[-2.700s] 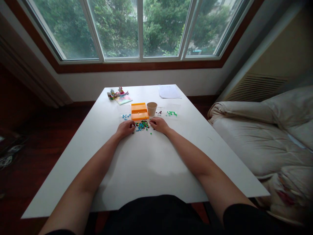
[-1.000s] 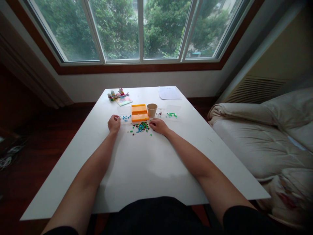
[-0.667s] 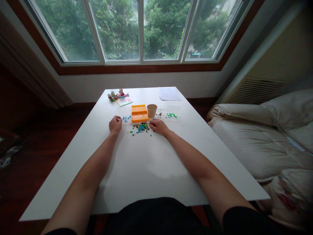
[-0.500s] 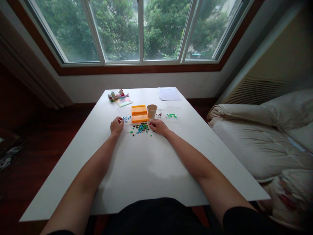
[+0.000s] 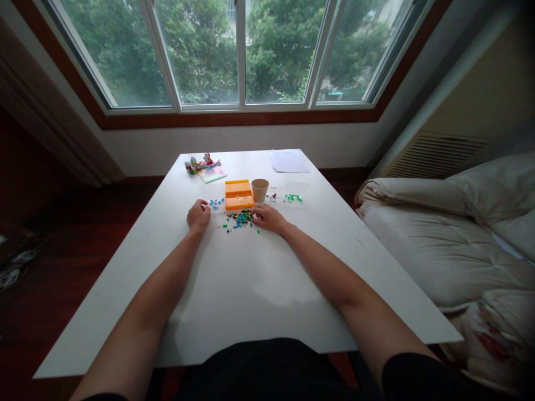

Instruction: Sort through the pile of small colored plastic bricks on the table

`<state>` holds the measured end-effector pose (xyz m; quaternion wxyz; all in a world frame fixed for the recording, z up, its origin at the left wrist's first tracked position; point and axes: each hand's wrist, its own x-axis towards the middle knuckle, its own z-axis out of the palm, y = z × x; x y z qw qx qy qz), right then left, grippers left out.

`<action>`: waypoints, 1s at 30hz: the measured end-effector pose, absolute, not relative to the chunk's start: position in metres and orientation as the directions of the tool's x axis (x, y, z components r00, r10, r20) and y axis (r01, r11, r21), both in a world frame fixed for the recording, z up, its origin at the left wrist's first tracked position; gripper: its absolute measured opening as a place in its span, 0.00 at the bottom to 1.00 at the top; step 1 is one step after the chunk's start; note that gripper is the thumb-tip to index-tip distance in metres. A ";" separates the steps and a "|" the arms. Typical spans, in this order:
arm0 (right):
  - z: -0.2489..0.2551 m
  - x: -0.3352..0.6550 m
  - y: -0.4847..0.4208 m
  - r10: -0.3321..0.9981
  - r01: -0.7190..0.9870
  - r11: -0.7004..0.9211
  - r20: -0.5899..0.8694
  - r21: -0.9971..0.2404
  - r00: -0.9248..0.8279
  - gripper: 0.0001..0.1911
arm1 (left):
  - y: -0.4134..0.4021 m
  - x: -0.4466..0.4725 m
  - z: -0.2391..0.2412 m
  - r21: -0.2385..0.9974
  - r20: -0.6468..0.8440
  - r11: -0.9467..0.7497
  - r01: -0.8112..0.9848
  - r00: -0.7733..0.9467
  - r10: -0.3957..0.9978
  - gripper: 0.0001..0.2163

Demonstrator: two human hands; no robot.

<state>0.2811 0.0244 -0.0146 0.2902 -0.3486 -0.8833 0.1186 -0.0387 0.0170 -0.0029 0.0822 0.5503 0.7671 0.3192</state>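
Observation:
My left hand rests on the table with its fingers curled, at the left edge of a group of small blue pieces. Whatever those fingers may hold is too small to make out. A loose heap of tiny coloured building pieces, mostly blue, green and dark, lies between my hands. At its right side my right hand has its fingertips together, touching the heap; anything in them is hidden. Just behind the heap is an orange plastic box. A brown paper cup stands upright beside the box.
Green pieces and a few dark red pieces lie in separate groups right of the cup. Small built figures, a colourful booklet and white paper sheets are at the far end. A beige sofa stands right of the table.
My right hand has shifted slightly left, further onto the heap. My left hand has moved a very little to the left, its fingers still curled.

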 end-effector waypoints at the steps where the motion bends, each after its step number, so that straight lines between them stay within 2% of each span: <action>1: -0.015 0.280 0.024 0.688 0.553 0.726 0.424 -0.409 -0.589 0.09 | 0.017 -0.039 -0.003 0.581 0.229 0.191 0.791 -0.384 0.894 0.11; 12: -0.019 0.281 0.028 0.731 0.604 0.682 0.420 -0.412 -0.539 0.09 | 0.015 -0.035 0.000 0.577 0.240 0.166 0.800 -0.360 0.902 0.11; 22: -0.019 0.286 0.029 0.698 0.512 0.714 0.427 -0.478 -0.575 0.11 | 0.008 -0.021 0.002 0.453 0.275 -0.185 0.872 0.061 0.960 0.12; 26: -0.019 0.284 0.030 0.726 0.538 0.686 0.420 -0.490 -0.545 0.13 | 0.005 -0.020 0.005 0.449 0.258 -0.203 0.870 0.091 0.962 0.12; 30: -0.019 0.284 0.029 0.744 0.562 0.667 0.408 -0.488 -0.528 0.11 | 0.005 -0.020 0.006 0.453 0.238 -0.188 0.871 0.085 0.967 0.12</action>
